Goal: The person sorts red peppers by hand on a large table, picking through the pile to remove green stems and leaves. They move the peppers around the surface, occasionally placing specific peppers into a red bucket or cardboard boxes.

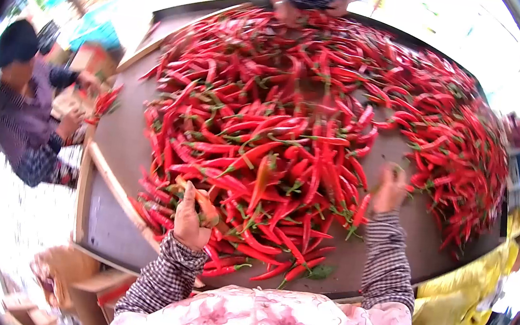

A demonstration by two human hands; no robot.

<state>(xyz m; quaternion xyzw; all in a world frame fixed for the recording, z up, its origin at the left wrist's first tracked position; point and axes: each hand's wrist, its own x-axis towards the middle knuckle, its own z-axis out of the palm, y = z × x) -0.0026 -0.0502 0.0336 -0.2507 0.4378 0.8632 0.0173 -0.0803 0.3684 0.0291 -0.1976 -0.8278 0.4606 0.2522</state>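
A large heap of red chili peppers (264, 130) with green stems covers much of the brown table (113, 209). My left hand (191, 222) is closed at the near left side of the heap, thumb up, around an orange-red chili pepper (181, 182); its fingers partly hide it. On the bare strip of table between the main heap and the right-hand pile of chili peppers (460, 168) is my right hand (390, 190). Its fingers are smeared by motion, with something green at the tips. One red chili pepper (361, 211) lies just left of that wrist.
A wooden strip (123, 191) crosses the table's left part. At the left, a person (29, 108) holds several red chili peppers (105, 104). Another person's hands (288, 13) reach the far edge of the heap. Yellow sacks (461, 297) lie beyond the right edge; cardboard boxes (68, 272) stand lower left.
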